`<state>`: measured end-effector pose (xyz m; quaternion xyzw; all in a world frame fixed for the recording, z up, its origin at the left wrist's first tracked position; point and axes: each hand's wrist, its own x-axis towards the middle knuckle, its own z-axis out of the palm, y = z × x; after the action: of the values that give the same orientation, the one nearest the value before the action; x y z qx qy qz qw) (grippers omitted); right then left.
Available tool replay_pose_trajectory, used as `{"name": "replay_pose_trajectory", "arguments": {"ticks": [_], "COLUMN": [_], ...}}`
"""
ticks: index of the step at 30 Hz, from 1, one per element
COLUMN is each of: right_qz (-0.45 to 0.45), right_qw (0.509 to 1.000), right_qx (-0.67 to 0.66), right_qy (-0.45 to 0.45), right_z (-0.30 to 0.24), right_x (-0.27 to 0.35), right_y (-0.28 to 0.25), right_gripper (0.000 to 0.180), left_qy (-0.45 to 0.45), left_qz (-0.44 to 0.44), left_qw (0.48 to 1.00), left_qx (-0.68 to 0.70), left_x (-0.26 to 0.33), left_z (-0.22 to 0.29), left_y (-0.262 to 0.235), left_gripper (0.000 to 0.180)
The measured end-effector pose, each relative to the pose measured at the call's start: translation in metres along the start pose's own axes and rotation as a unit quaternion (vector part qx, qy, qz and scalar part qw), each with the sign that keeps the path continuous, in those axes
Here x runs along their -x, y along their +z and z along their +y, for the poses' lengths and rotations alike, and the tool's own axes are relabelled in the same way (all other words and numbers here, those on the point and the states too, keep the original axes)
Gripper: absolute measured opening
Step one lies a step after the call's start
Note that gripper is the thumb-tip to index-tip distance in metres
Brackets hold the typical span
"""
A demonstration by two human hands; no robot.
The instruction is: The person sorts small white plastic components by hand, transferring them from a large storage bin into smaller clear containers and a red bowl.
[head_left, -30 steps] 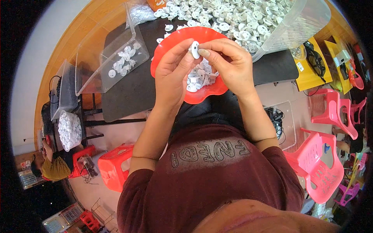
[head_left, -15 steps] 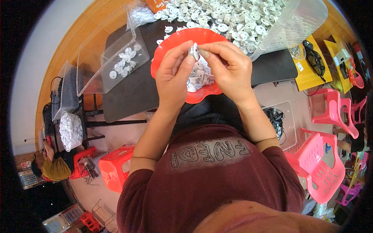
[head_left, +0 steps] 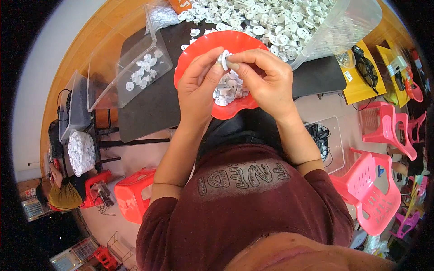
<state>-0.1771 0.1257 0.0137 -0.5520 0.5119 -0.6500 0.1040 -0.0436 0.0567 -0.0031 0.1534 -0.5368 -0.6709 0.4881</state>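
Note:
Between my two hands, above a red scalloped bowl, is a small white plastic part with a round disc on it. My left hand pinches it between thumb and fingers from the left. On its other side, the thumb and index fingertip of my right hand are closed against it; whether they hold a second tiny piece is hidden. Loose white plastic parts lie in the bowl below my fingers.
Behind the bowl, many similar white parts are heaped beside a tilted clear bin. Another clear box on the left of the black table holds several parts. Pink chairs and a red stool stand on the floor.
The white part has turned between my fingertips, so its disc shows more. Both hands have shifted very slightly left and stay above the bowl.

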Motion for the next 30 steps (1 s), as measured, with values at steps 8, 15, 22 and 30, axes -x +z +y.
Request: {"name": "replay_pose_trajectory", "arguments": {"ticks": [8, 15, 22, 30], "right_qz": [-0.017, -0.005, -0.02, -0.04], "right_qw": [0.972, 0.975, 0.975, 0.925], "right_qx": [-0.185, -0.168, -0.174, -0.327], "right_qy": [0.146, 0.146, 0.14, 0.187], "right_z": [0.002, 0.006, 0.009, 0.015], "right_x": [0.003, 0.004, 0.001, -0.001], "right_y": [0.002, 0.008, 0.012, 0.012], "right_gripper": [0.012, 0.01, 0.012, 0.014], "left_qy": [-0.002, 0.025, 0.05, 0.022], "left_qz": [0.008, 0.006, 0.023, 0.013], "left_qw": [0.999, 1.0, 0.998, 1.0], "left_qx": [0.046, -0.015, -0.043, 0.019], "left_x": [0.0, 0.0, 0.0, 0.0], "left_z": [0.003, -0.005, -0.004, -0.001], "left_y": [0.002, -0.005, -0.005, -0.001], "left_gripper": [0.029, 0.03, 0.029, 0.028]}}
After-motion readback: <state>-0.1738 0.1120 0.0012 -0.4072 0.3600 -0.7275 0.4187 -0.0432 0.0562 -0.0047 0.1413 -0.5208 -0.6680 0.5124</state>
